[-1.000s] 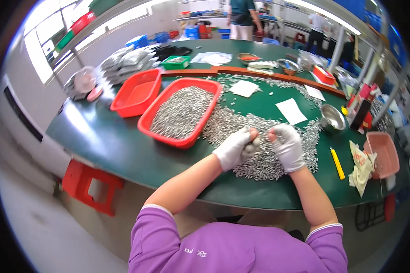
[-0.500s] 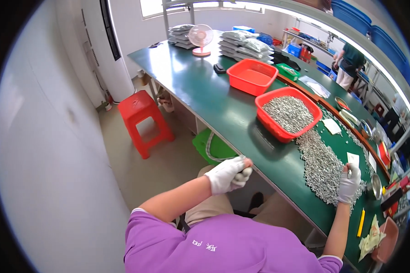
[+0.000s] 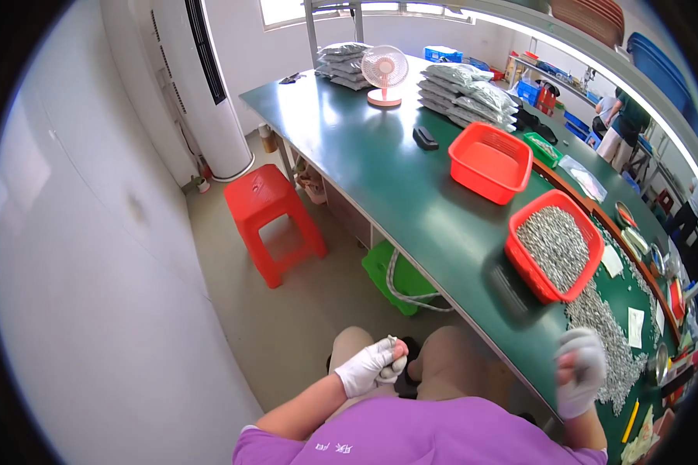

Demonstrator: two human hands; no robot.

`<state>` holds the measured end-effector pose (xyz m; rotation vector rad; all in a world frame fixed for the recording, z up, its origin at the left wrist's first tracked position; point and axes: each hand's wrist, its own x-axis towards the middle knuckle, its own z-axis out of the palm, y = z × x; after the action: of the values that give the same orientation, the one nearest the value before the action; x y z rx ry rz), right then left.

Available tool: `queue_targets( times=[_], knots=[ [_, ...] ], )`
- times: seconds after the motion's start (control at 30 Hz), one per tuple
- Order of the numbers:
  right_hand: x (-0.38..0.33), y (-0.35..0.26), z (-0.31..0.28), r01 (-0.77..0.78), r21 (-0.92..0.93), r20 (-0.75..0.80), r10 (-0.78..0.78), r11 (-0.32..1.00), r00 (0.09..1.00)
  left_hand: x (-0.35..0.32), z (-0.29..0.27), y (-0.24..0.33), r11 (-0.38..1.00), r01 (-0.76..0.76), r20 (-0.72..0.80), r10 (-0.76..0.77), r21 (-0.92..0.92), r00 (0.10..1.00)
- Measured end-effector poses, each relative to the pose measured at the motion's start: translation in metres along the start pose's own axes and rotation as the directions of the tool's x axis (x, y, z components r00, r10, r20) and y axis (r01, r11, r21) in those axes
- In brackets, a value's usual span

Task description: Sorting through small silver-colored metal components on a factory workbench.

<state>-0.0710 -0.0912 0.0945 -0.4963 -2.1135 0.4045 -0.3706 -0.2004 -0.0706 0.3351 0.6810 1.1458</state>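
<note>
My left hand (image 3: 372, 366), in a white glove with bare fingertips, is above my lap, its fingers curled and the thumb pressed to the index finger. Whatever it holds is too small to name. My right hand (image 3: 582, 373), gloved the same way, is slightly blurred over the table's near edge. Its fingers are curled in, and any content is hidden. Beside it lies a loose pile of small silvery metal parts (image 3: 614, 349) on the green table (image 3: 434, 225). Just beyond, a red plastic basket (image 3: 547, 291) is filled with similar parts.
An empty red basket (image 3: 490, 167), a pink fan (image 3: 385, 74) and stacked grey bags (image 3: 465, 97) stand farther back. A yellow pen-like stick (image 3: 630, 421) and a metal bowl (image 3: 659, 364) are at right. A red stool (image 3: 267, 217) stands on the floor at left. People work in the background.
My right hand has drawn back from the pile toward the table's near edge. My left hand has come lower, over my lap. The view has shifted, so the table appears farther right.
</note>
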Motion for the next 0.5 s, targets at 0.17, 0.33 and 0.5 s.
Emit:
queue_targets(
  times=[0.17,0.33,0.5],
  knots=[
    [0.064,0.029,0.088,-0.174,0.236,0.441,0.054,0.956,0.896,0.007,-0.025,0.07,0.998,-0.001,0.011,0.0,0.059,1.0],
    [0.139,0.051,0.174,-0.406,0.275,0.701,0.106,0.872,0.705,-0.008,-0.075,0.126,0.997,0.045,-0.074,-0.05,-0.063,0.996],
    [0.168,0.024,0.263,-0.88,0.195,0.846,0.38,0.434,0.374,-0.099,-0.082,0.158,0.939,-0.1,-0.276,0.006,-0.33,0.961]
  ],
)
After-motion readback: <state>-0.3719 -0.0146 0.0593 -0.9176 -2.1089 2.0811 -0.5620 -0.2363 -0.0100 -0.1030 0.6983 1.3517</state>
